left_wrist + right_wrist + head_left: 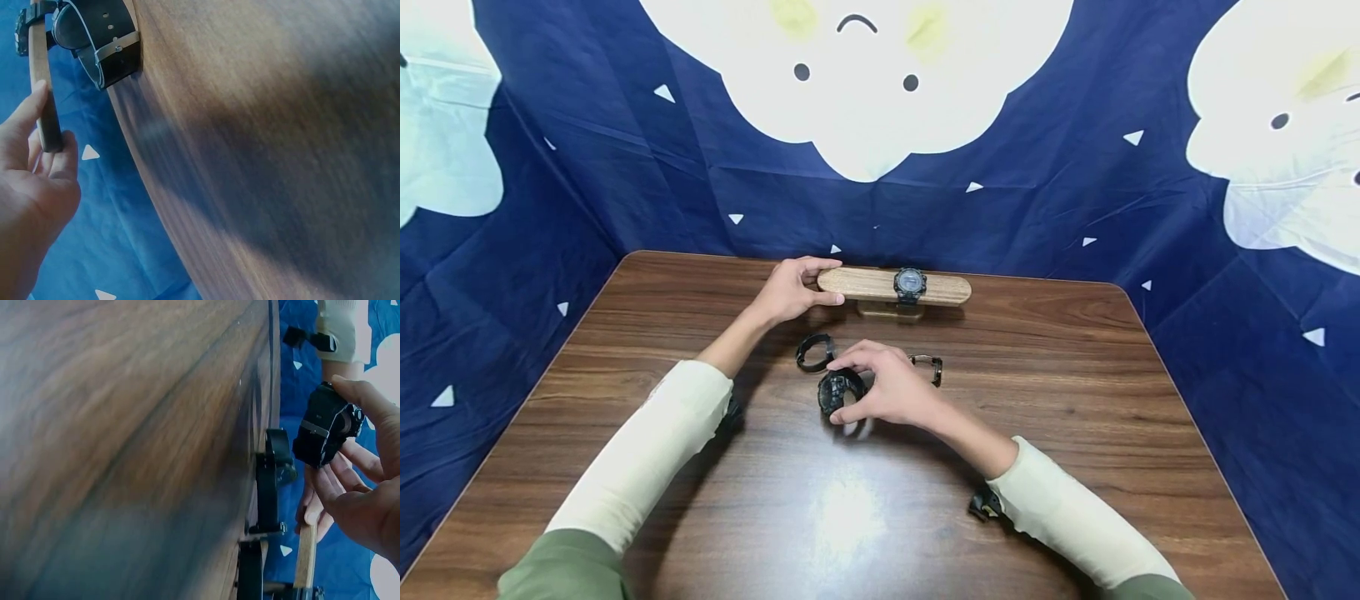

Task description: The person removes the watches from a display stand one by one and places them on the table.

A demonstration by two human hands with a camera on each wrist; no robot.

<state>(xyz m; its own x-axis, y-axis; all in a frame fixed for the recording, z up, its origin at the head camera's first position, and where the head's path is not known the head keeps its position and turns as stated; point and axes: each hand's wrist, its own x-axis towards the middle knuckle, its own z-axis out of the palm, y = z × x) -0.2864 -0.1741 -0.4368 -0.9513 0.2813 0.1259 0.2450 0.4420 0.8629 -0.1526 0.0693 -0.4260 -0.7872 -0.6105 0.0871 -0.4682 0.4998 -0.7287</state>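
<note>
My left hand [790, 292] grips the left end of a wooden watch stand [865, 284], thumb in front and fingers behind. A black watch [910, 285] is strapped round the stand's bar, right of its middle. Nearer the front, my right hand [891, 387] pinches another black watch [833, 392] between thumb and fingers; the right wrist view shows this watch [322, 425] held by its closed strap, above the table. A third black watch [814, 353] stands on the table just behind it. Beyond the right hand a further watch [928, 367] is partly hidden by that hand.
The brown wooden table [1037, 383] reaches back to a dark blue curtain [1045, 208] with white cloud faces. Black devices are fixed at both wrists, such as the one under the right sleeve [985, 503].
</note>
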